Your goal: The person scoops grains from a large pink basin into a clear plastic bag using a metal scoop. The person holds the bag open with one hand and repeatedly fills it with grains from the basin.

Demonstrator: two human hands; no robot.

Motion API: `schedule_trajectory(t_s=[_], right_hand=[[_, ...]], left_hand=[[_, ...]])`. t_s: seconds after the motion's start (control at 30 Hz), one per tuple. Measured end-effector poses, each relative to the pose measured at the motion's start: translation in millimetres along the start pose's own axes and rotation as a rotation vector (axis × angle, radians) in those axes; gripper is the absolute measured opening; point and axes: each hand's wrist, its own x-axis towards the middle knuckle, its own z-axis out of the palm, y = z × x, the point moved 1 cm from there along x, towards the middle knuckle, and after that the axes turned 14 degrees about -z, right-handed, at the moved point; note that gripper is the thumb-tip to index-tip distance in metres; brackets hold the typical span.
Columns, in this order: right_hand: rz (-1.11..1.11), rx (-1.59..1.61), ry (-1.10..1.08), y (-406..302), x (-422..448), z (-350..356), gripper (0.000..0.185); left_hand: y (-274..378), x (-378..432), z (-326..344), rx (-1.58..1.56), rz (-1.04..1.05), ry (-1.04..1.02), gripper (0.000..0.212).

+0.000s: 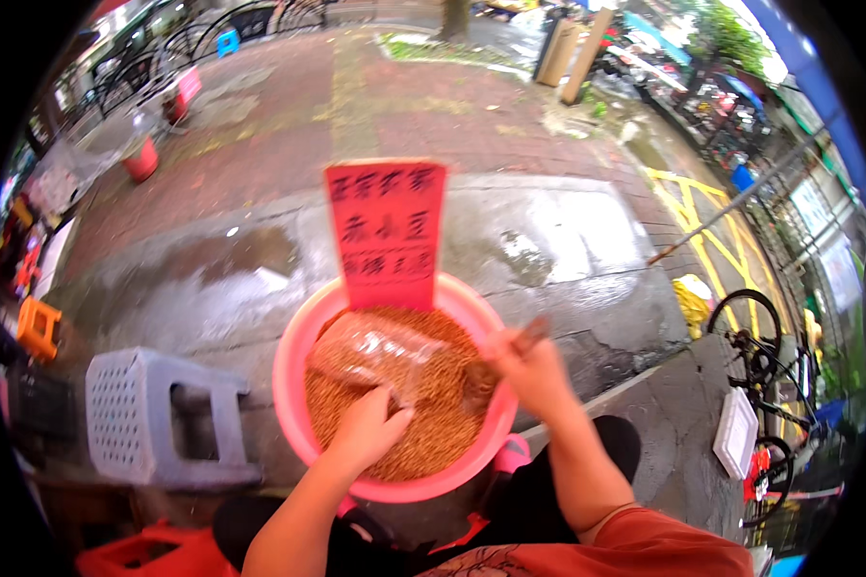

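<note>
A round pink plastic basin [292,404] full of small reddish-brown beans [418,447] stands before me. On the beans lies a clear plastic bag [375,350] with beans inside. My left hand [368,427] pinches the bag's edge near the middle of the basin. My right hand [523,364], over the basin's right rim, grips a brown scoop [480,382] by its handle; the scoop's bowl is at the right side of the beans, and blur hides its details. A red sign [386,231] with handwriting stands upright at the basin's far side.
A grey plastic stool [126,415] lies on its side left of the basin. A red stool [151,555] is at lower left, an orange one [38,328] farther left. A bicycle [761,389] and white foam lid [736,433] are at right. The pavement [260,209] is wet.
</note>
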Motion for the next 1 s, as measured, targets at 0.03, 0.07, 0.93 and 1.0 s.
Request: schedule_trajectory(t_s=[0.03, 0.07, 0.93, 1.0], right_hand=[[0.016, -0.085, -0.073, -11, 2, 9, 0.04], [-0.037, -0.058, -0.012, -11, -1, 20, 0.039], [-0.065, -0.001, -0.099, -10, 0, 18, 0.032], [-0.055, 0.106, -0.027, -9, 1, 16, 0.031]], left_hand=[[-5, -1, 0, 0.015, -0.024, 0.003, 0.031], [-3, 0, 1, -0.016, -0.042, -0.013, 0.029], [3, -3, 1, -0.078, 0.008, 0.01, 0.035], [-2, -1, 4, -0.111, 0.018, 0.004, 0.035]])
